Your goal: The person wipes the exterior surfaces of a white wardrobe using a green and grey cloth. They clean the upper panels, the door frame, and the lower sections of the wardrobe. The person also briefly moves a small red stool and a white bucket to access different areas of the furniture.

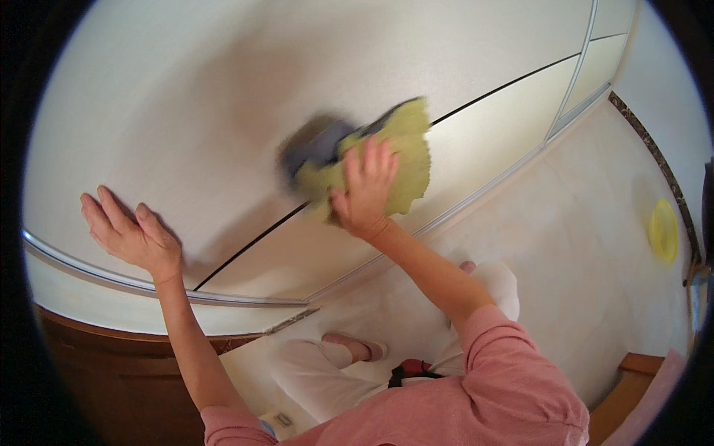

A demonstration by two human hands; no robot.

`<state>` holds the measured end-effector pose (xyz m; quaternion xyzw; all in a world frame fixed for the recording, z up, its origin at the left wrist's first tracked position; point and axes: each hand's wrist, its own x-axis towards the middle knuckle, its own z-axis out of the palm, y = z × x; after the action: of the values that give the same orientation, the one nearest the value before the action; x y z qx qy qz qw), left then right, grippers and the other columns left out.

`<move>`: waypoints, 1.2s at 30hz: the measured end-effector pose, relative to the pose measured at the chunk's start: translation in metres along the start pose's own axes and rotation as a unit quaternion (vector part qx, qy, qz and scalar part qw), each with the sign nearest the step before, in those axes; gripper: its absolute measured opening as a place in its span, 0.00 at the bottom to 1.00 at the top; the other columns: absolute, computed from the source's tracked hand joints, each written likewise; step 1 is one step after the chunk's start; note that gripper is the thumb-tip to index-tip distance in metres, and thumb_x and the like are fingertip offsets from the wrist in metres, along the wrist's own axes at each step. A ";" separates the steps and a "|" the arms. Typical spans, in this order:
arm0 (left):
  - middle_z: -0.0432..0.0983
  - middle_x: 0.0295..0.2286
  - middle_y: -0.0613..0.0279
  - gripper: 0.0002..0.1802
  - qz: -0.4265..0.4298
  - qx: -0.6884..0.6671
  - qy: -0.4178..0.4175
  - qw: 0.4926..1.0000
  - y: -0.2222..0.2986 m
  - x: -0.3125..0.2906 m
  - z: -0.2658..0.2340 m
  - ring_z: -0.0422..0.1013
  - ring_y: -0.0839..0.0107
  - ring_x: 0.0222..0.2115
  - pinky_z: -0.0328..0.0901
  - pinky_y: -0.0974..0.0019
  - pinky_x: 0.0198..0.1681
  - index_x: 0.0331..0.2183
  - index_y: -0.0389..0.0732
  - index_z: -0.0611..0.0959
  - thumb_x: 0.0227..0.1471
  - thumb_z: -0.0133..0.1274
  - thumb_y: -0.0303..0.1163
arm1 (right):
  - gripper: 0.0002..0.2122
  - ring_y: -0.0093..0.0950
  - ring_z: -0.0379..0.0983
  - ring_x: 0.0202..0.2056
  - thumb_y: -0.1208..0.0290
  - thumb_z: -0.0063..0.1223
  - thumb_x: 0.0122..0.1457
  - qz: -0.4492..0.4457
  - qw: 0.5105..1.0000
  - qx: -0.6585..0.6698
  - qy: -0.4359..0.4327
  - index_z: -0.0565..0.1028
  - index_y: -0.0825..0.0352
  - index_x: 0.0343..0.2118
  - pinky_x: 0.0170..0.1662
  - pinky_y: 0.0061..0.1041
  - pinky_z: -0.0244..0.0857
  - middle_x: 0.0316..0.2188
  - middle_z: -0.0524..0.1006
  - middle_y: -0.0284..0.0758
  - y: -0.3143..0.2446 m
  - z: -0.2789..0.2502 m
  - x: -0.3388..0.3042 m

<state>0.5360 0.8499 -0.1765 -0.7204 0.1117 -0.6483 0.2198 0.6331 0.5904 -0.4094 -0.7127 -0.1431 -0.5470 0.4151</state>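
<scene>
A pale sliding door panel (223, 111) with a thin black line across it fills the upper part of the head view. My right hand (367, 189) presses a yellow-green cloth (411, 152) against the panel, over the black line. Dark grey-blue material (316, 152), blurred by motion, shows along the cloth's left and upper side; whether it belongs to the same cloth I cannot tell. Farther left, my left hand (134, 234) rests on the panel near its metal edge, holding nothing, with the fingers apart.
A metal rail (476, 197) runs along the panel's foot, above the pale floor (565, 238). On the right, by the wall, stands a yellow plastic basin or tub (663, 230). Dark brown wood (119, 379) lies at the lower left, and a brown wooden piece (632, 383) at the lower right.
</scene>
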 end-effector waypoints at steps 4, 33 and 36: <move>0.52 0.63 0.36 0.35 -0.014 0.014 -0.022 1.000 -0.001 -0.005 -0.006 0.51 0.42 0.63 0.46 0.46 0.65 0.61 0.31 0.66 0.66 0.36 0.50 | 0.34 0.52 0.51 0.66 0.62 0.56 0.49 0.042 0.965 -0.033 -0.257 0.64 0.67 0.61 0.63 0.62 0.40 0.63 0.60 0.49 0.048 -0.019 -0.022; 0.49 0.64 0.39 0.32 0.015 -0.002 -0.022 1.000 -0.005 -0.011 0.000 0.48 0.47 0.64 0.44 0.50 0.66 0.63 0.33 0.63 0.65 0.37 0.44 | 0.30 0.53 0.54 0.62 0.54 0.52 0.57 0.018 0.998 -0.061 -0.015 0.65 0.64 0.60 0.63 0.58 0.47 0.61 0.60 0.45 -0.010 0.020 -0.068; 0.49 0.64 0.39 0.33 0.023 -0.008 -0.024 0.999 -0.013 -0.020 -0.003 0.47 0.47 0.65 0.43 0.50 0.67 0.63 0.33 0.62 0.65 0.36 0.45 | 0.25 0.51 0.55 0.61 0.61 0.48 0.60 0.069 0.992 -0.085 0.068 0.64 0.66 0.59 0.65 0.53 0.47 0.60 0.61 0.44 0.050 0.028 -0.103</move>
<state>0.5287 0.8695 -0.1879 -0.7346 0.1281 -0.6249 0.2314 0.6477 0.6066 -0.5259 -0.7150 -0.0180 -0.5739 0.3987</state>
